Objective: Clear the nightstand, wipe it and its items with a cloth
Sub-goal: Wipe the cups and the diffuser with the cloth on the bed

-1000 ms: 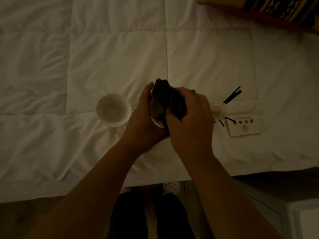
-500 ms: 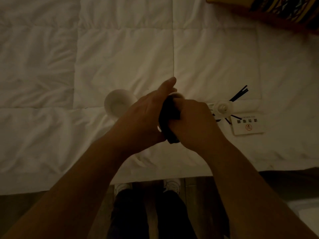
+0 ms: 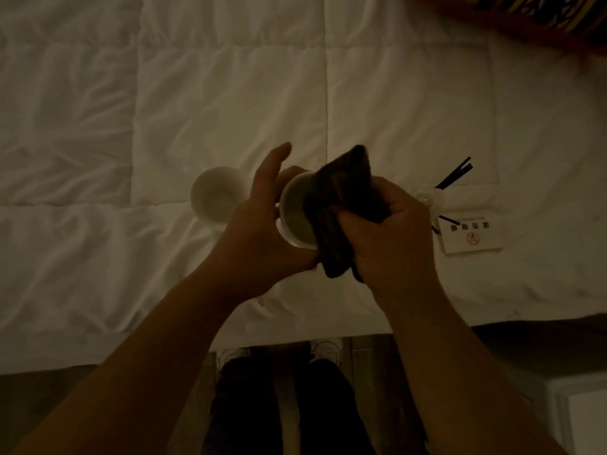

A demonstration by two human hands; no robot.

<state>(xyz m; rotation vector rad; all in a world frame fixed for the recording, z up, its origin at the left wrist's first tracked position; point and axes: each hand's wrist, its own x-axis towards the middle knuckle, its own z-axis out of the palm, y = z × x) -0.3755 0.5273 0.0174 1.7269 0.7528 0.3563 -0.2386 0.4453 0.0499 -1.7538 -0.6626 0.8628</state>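
Two hands meet above the white bed (image 3: 230, 93): the left hand (image 3: 259, 234) cradles a white cup (image 3: 295, 215), index finger raised straight, while the right hand (image 3: 391, 238) clutches a dark cloth (image 3: 348, 198) pressed over the cup's rim. Another white cup (image 3: 215, 195), a reed diffuser (image 3: 430, 198) and a small card (image 3: 473, 234) lie on the bed nearby.

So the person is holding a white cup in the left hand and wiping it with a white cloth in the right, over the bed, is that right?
Not quite: the cloth is dark, not white, as the head view shows. The rest holds: the left hand holds the white cup while the right hand grips the cloth against it, over the bed.
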